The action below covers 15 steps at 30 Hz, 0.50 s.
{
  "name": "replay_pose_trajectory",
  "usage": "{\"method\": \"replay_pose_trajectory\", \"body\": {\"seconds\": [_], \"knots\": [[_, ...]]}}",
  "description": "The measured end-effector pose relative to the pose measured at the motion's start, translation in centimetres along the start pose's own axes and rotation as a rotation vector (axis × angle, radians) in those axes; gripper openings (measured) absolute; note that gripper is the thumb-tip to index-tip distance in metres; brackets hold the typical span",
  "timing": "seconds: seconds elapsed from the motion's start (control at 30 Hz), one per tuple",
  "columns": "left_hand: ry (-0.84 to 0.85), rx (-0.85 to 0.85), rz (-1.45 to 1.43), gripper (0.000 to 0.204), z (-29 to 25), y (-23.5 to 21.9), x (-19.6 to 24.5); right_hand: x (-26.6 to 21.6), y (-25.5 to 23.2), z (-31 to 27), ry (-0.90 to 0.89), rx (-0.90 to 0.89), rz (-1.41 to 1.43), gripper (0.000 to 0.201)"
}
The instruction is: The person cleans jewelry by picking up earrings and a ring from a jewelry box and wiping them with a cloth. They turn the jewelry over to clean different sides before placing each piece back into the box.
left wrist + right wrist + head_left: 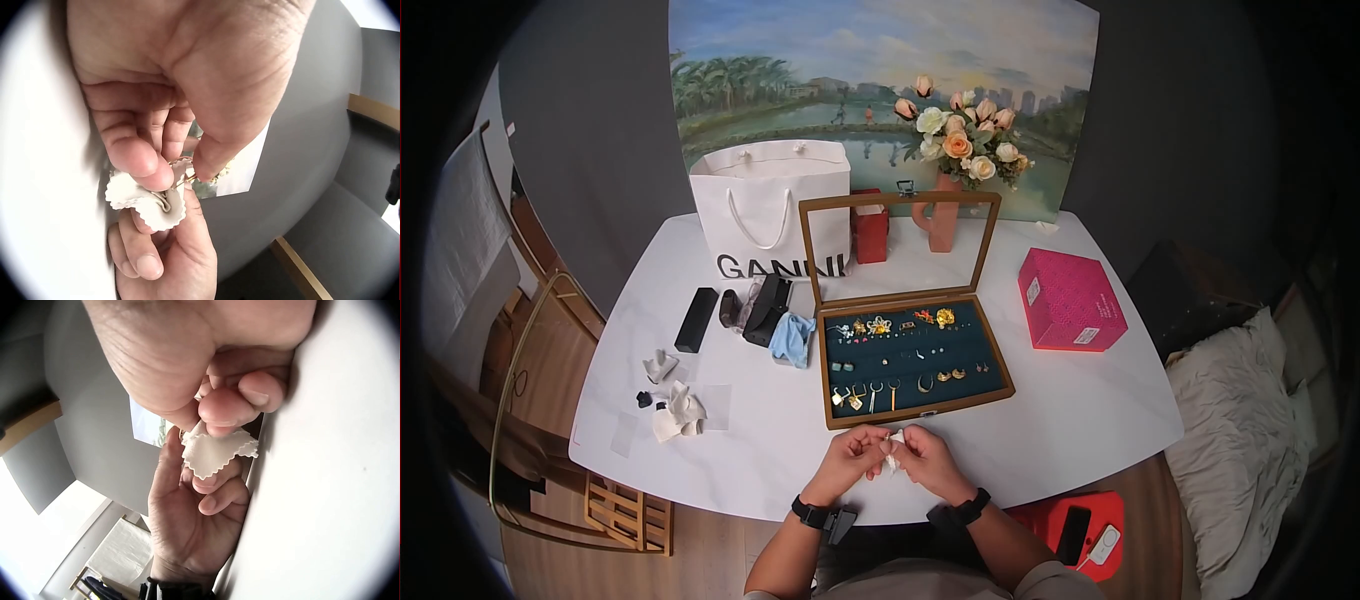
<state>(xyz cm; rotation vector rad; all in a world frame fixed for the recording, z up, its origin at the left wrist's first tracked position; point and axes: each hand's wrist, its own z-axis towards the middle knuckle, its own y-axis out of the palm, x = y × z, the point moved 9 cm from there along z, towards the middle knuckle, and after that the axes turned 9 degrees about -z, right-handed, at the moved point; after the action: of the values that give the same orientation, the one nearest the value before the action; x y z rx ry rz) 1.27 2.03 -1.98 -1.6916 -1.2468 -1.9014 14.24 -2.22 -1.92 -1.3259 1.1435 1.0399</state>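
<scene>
Both hands meet just in front of the jewelry box [870, 418], whose glass lid stands raised. The left hand [853, 464] pinches a thin gold jewelry piece [182, 182] between thumb and fingers; most of it is hidden. A cream polishing cloth [164, 215] with zigzag edges is folded about the piece, and the right hand [931, 466] pinches this cloth. In the right wrist view, the cloth [212, 454] hangs below the right thumb and fingertips, over the left fingers. Several gold and silver earrings [857, 398] sit in rows on the box's dark green lining.
A pink box [1072, 300] stands at right, a white paper bag [775, 215] and flower vase [943, 218] at the back. On the left lie a black case [696, 320], sunglasses [731, 309], a blue cloth [792, 340] and crumpled cream cloths [680, 412].
</scene>
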Motion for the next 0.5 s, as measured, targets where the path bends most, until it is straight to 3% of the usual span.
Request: {"method": "replay_pose_trajectory", "body": {"seconds": [0.5], "knots": [[-0.011,0.003,-0.012,0.024,0.00,0.06,0.11,-0.08,0.05,0.04,-0.002,0.001,0.002,0.031]]}}
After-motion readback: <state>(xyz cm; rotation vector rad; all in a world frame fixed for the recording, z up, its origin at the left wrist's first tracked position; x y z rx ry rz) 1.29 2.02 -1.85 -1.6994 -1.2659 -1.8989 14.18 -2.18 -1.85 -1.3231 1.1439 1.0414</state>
